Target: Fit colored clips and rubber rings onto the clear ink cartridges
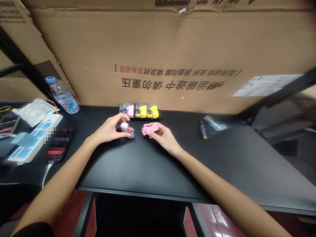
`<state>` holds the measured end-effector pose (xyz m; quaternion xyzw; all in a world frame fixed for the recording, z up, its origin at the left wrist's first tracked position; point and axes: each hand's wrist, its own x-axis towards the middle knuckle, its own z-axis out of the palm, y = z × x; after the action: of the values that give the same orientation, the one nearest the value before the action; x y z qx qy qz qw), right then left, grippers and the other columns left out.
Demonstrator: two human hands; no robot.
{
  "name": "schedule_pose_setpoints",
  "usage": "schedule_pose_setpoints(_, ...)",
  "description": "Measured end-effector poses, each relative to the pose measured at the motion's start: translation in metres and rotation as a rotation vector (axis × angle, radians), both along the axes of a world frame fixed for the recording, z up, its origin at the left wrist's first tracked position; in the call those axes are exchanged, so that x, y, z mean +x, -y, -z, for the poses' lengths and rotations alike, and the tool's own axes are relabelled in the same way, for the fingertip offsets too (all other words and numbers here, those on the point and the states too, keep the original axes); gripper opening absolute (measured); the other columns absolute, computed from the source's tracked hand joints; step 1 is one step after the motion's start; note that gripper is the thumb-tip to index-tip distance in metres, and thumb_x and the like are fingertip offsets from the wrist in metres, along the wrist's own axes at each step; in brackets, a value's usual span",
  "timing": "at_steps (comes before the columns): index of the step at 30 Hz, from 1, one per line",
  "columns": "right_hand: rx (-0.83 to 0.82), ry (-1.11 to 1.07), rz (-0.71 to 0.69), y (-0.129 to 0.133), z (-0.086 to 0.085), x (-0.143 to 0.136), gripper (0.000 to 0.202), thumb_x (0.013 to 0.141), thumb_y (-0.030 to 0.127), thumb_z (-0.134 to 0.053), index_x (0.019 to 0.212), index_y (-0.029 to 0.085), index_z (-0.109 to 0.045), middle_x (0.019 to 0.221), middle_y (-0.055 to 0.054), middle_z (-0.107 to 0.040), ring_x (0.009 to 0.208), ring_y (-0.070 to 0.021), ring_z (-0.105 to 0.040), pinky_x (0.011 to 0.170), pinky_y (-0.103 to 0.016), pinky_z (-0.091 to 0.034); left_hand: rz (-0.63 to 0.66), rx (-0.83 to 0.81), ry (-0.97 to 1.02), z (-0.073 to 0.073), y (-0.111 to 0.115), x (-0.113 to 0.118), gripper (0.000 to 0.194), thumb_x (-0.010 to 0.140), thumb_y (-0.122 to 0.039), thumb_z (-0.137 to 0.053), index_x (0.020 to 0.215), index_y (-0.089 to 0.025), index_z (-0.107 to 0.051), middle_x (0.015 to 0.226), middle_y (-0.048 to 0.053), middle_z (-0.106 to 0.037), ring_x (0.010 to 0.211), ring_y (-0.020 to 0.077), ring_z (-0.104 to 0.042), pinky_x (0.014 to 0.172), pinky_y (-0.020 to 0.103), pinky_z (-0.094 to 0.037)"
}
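Observation:
Between its thumb and fingers, my left hand (111, 129) grips a small clear plastic piece (130, 131) with a pink block and a red bit in it. A flat pink plastic part (151, 127) is pinched in my right hand (164, 136), a short gap to the right of the clear piece. Just behind both hands stands a row of small toy-like pieces with clear bodies: one with a pink part (130, 111) and two with yellow parts (141, 111). My fingers cover some of both held pieces.
A large cardboard sheet (158, 42) rises behind the black table (153, 168). On the left are a water bottle (65, 97), a white power strip (37, 140), a phone (60, 144) and a white packet (36, 111). A screwdriver (203, 129) and a clear plastic bag (215, 123) lie right.

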<state>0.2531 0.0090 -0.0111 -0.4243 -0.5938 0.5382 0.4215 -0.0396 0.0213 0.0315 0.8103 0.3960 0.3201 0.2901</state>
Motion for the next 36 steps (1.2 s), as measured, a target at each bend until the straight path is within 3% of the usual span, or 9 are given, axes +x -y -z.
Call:
schedule_pose_setpoints(4,0.012,0.018,0.017,0.002,-0.003,-0.001,0.051,0.085,0.058,-0.086,0.118,0.021,-0.076,0.120,-0.012,-0.080,0.102,-0.0262,-0.076,0.089,-0.043,-0.064,0.076,-0.031,-0.058,0.013,0.005,0.017,0.044,0.090,-0.048,-0.082,0.124,-0.025,-0.066,0.117,0.006,-0.076,0.097,0.0229,-0.072,0.084,0.033,-0.054)
schedule_pose_setpoints(10,0.048,0.015,-0.003,0.005,-0.003,-0.002,0.047,0.083,0.055,-0.088,0.115,0.023,-0.077,0.118,-0.009,-0.081,0.108,-0.0270,-0.076,0.106,-0.048,-0.060,0.063,-0.093,-0.125,0.023,0.011,0.029,0.050,0.093,-0.038,-0.076,0.137,-0.027,-0.055,0.108,0.004,-0.077,0.081,0.0210,-0.071,0.075,0.033,-0.053)
schedule_pose_setpoints(13,0.070,0.024,-0.001,0.005,-0.002,-0.001,0.045,0.085,0.055,-0.087,0.116,0.024,-0.077,0.118,-0.009,-0.081,0.107,-0.0271,-0.077,0.105,-0.049,-0.060,0.119,-0.119,-0.066,0.023,0.011,0.028,0.043,0.095,-0.031,-0.070,0.134,-0.025,-0.053,0.116,0.007,-0.076,0.092,0.0223,-0.073,0.081,0.034,-0.056)
schedule_pose_setpoints(16,0.071,0.038,0.005,0.005,-0.002,0.001,0.042,0.088,0.055,-0.084,0.116,0.024,-0.078,0.117,-0.009,-0.082,0.103,-0.0273,-0.078,0.101,-0.049,-0.062,0.147,-0.144,-0.015,0.025,0.009,0.026,0.038,0.097,-0.034,-0.069,0.130,-0.024,-0.054,0.119,0.009,-0.077,0.104,0.0251,-0.075,0.093,0.037,-0.057)
schedule_pose_setpoints(25,0.098,0.077,-0.093,0.007,-0.002,0.004,0.041,0.090,0.052,-0.083,0.120,0.025,-0.077,0.120,-0.008,-0.081,0.109,-0.0281,-0.077,0.104,-0.049,-0.061,0.073,-0.108,0.021,0.036,0.007,0.031,0.041,0.094,-0.044,-0.077,0.126,-0.021,-0.064,0.113,0.009,-0.079,0.102,0.0277,-0.076,0.093,0.041,-0.059)
schedule_pose_setpoints(36,0.108,0.069,-0.066,0.005,0.002,0.001,0.042,0.090,0.052,-0.082,0.120,0.023,-0.078,0.121,-0.009,-0.082,0.108,-0.0278,-0.079,0.103,-0.047,-0.062,0.016,-0.116,0.071,0.039,0.008,0.037,0.053,0.093,-0.045,-0.079,0.137,-0.018,-0.064,0.112,0.009,-0.083,0.096,0.0262,-0.080,0.091,0.040,-0.061)
